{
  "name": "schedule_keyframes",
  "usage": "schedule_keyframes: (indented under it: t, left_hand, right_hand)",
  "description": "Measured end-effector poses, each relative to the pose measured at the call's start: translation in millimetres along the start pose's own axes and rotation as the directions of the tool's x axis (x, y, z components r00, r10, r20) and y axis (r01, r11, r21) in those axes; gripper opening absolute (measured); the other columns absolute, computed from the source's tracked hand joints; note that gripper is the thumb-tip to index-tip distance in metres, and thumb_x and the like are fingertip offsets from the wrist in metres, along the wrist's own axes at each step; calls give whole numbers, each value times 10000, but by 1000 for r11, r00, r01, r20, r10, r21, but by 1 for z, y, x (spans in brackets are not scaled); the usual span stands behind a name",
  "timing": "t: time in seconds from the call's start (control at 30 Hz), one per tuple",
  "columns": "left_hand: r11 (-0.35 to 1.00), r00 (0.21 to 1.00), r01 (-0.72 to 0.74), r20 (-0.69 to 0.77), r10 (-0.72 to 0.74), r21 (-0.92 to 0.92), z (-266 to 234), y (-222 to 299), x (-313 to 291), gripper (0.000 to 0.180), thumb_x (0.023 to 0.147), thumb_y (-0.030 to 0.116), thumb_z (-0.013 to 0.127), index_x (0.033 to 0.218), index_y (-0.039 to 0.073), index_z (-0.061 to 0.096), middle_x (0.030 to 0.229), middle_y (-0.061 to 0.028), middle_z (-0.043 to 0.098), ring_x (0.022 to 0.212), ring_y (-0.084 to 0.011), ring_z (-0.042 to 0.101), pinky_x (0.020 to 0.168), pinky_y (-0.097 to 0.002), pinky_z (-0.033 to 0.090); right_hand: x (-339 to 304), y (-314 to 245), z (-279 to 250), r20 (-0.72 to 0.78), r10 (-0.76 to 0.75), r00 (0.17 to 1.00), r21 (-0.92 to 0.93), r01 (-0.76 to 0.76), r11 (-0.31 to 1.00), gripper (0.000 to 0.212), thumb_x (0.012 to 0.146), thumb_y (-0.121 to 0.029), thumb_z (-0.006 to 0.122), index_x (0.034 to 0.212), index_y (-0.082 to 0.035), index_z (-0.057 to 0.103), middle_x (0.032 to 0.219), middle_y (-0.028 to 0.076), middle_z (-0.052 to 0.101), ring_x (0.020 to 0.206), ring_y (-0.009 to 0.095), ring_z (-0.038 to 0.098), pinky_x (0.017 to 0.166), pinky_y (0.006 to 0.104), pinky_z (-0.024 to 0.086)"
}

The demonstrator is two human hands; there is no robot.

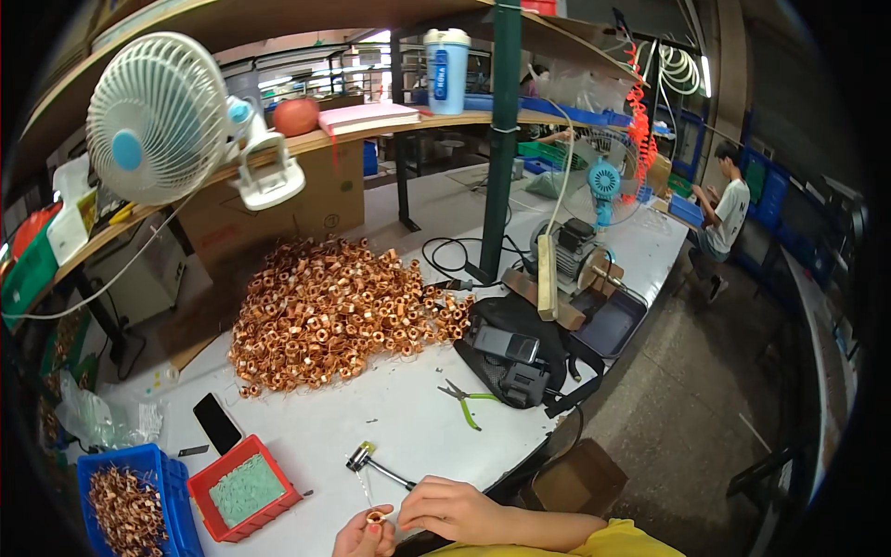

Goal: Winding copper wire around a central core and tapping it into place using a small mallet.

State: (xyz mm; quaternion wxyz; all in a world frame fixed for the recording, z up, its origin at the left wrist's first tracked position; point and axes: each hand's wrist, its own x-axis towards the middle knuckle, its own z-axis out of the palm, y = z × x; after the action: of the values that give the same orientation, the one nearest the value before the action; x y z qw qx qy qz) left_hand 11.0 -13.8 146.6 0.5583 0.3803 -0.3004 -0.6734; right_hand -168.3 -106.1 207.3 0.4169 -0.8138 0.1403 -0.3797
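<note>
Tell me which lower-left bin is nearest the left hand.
The red bin holding pale green pieces: it sits between the left hand and the blue bin, which holds copper-coloured coils.

bright tabletop, dim right side, fisheye-curved edges, black corners
</note>
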Motion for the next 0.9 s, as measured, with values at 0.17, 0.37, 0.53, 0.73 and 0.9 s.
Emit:
schedule_keyframes:
  t: [0.17, 0.37, 0.53, 0.73, 0.9]
  left_hand:
    - [997, 996, 75, -43, -75, -11, 22, -18, -1, 287, 944, 195, 484, 1137, -16, 508, 750, -13, 509, 565, -72, 412, 492, -165, 343]
    - [969, 962, 243, -143, -235, 47, 58, 11, -8, 287, 960, 76, 361, 1214, 3, 474, 770, -6, 489, 598, -58, 378, 530, -153, 307]
    - [977, 970, 211, -122, -209, 4, 51, 20, 1, 281, 964, 111, 394, 1200, -9, 488, 741, 11, 487, 606, -55, 377, 535, -156, 312]
    - [988, 986, 154, -61, -154, -9, 40, 9, -12, 277, 961, 106, 387, 1193, -4, 494, 726, 10, 477, 618, -56, 368, 533, -159, 303]
    - [994, 993, 110, -50, -110, -14, 28, 3, -20, 269, 954, 89, 393, 1183, 0, 501, 727, 6, 482, 622, -58, 372, 535, -158, 303]
  right_hand:
    - [-15, -4, -14, -52, 58, 997, 46, -55, 997, 112, 781, 19, 611, 865, -44, 649, 862, 40, 604, 764, 167, 541, 682, 250, 456]
    - [-25, -15, -16, -81, 120, 989, -155, -132, 979, 181, 659, 72, 663, 814, -22, 660, 812, 46, 634, 711, 172, 559, 655, 249, 465]
    - [-23, 2, -6, -107, 109, 988, -193, -128, 973, 226, 625, 115, 635, 800, -26, 653, 751, 48, 594, 628, 157, 481, 579, 240, 411]
    - [-32, 2, 10, -78, 74, 994, -332, -96, 938, 287, 593, 118, 659, 843, -23, 670, 725, 26, 542, 601, 145, 443, 534, 233, 399]
    - [-28, -4, 30, -38, 28, 999, -432, -41, 901, 271, 603, 138, 633, 824, -17, 660, 686, 22, 515, 586, 135, 406, 515, 228, 363]
